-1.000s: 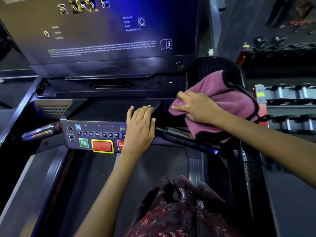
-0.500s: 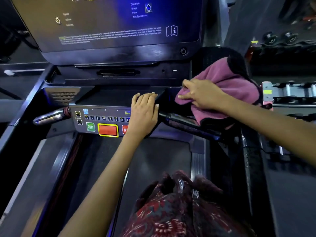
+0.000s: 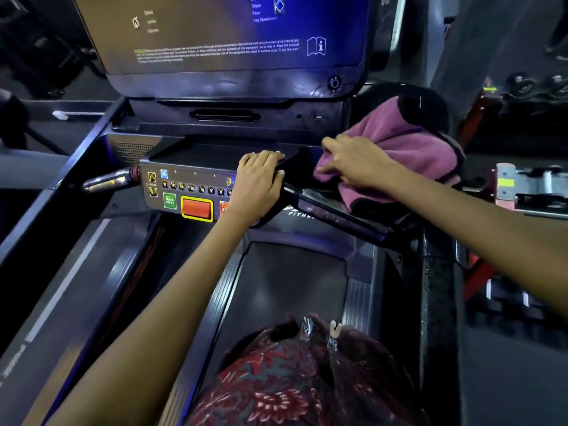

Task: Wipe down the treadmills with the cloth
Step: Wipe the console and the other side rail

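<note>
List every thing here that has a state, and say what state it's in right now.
Screen: lit, showing text.
Cloth: bunched, lying on the console's right side under the right hand.
Right hand: pressing flat on the cloth.
Left hand: resting on the console edge, fingers straight, covering some buttons.
Red button: uncovered, untouched.
Green button: uncovered, untouched.
Belt: bare; whether it is moving cannot be told.

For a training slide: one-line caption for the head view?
Right hand presses pink cloth onto treadmill console; left hand rests beside it.
</note>
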